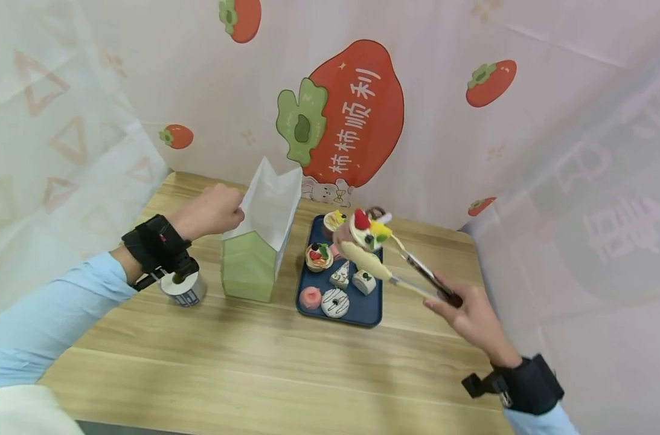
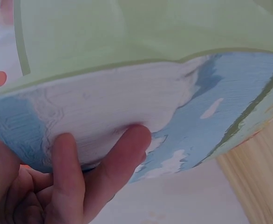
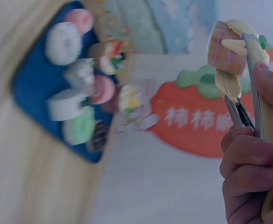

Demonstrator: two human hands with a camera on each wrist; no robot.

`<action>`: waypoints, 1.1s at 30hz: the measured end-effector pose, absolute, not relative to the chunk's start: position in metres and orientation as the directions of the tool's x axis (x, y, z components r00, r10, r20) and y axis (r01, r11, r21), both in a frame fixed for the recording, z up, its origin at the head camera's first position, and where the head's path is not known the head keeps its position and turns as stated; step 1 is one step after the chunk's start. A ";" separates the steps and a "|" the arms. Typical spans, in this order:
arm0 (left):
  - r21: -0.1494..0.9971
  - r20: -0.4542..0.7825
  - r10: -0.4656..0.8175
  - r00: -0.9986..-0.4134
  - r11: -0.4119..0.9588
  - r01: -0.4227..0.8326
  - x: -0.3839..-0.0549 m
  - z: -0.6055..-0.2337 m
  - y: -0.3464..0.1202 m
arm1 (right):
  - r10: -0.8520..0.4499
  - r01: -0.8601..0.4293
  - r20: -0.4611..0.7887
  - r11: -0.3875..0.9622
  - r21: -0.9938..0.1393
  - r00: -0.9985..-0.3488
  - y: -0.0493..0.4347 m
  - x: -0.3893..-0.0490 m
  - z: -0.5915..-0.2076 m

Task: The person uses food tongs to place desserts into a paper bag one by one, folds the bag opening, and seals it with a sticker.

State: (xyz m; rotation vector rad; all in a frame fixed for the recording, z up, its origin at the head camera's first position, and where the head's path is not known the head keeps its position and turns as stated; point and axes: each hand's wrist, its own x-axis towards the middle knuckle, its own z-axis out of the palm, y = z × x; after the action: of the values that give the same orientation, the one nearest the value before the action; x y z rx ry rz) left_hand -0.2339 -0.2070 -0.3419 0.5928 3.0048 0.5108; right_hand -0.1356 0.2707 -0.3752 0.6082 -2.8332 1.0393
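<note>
My right hand (image 1: pixel 473 317) grips a pair of tongs (image 1: pixel 427 275) with cream-coloured tips. Between those tips a toy fruit cupcake (image 3: pixel 224 49), topped with strawberry and yellow fruit, is held in the air over the blue tray (image 1: pixel 370 309). At the upper left edge of an upright paper bag (image 1: pixel 248 266), my left hand (image 1: pixel 212 210) holds the bag's side. Two of its fingers (image 2: pixel 127 154) lie on the painted blue-and-white outer side in the left wrist view. The bag's top gapes, showing a white inside. Its bottom inside is hidden.
On the tray sit several toy sweets, among them a white striped doughnut (image 1: pixel 336 303), a pink sweet (image 1: pixel 310 298) and a fruit tart (image 1: pixel 319 257). A white-and-blue round object (image 1: pixel 187 292) stands left of the bag. A printed curtain (image 1: pixel 433 139) hangs behind the wooden table (image 1: pixel 243 368).
</note>
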 end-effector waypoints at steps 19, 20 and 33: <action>0.353 -0.027 0.359 -0.933 0.877 0.327 -0.235 -0.343 -0.208 | -0.713 -0.629 -0.063 0.654 -0.421 -0.699 0.143 -0.259 -0.258; 0.355 -0.032 0.356 -0.934 0.878 0.323 -0.234 -0.343 -0.208 | -0.722 -0.639 -0.078 0.653 -0.407 -0.688 0.139 -0.261 -0.256; 0.410 -0.101 0.328 -0.939 0.874 0.261 -0.229 -0.334 -0.196 | -0.738 -0.761 -0.344 0.642 -0.095 -0.580 0.079 -0.267 -0.226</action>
State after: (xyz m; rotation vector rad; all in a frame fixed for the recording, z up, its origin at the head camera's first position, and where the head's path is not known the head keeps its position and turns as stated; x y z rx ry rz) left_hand -0.2289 -0.1960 -0.3337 0.4555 2.8775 0.5954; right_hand -0.2671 0.0791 -0.2256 1.5012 -3.1609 -0.1117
